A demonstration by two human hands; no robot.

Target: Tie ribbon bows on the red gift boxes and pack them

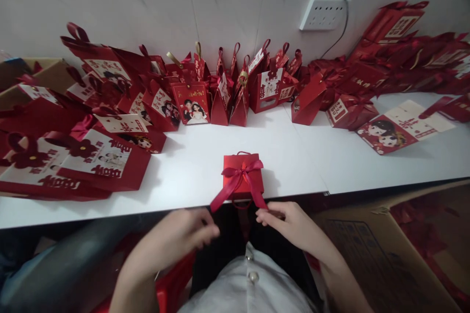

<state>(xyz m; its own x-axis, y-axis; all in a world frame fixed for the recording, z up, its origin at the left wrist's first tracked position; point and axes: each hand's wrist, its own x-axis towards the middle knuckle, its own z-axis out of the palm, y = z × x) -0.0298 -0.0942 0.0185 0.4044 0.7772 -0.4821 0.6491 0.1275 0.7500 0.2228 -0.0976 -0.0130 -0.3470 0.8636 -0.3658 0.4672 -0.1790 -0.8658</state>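
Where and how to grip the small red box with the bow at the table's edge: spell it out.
Grip the red box by its left and right sides, probably best from the near side. It lies flat, and the white table shows along both sides; the bow spans its top, so pressing there might crush or loosen it.

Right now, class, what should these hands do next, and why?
Perhaps pinch the left ribbon tail with the left hand and gently snug the bow: it lies tied on the small red box, and the right hand is at the other tail's end.
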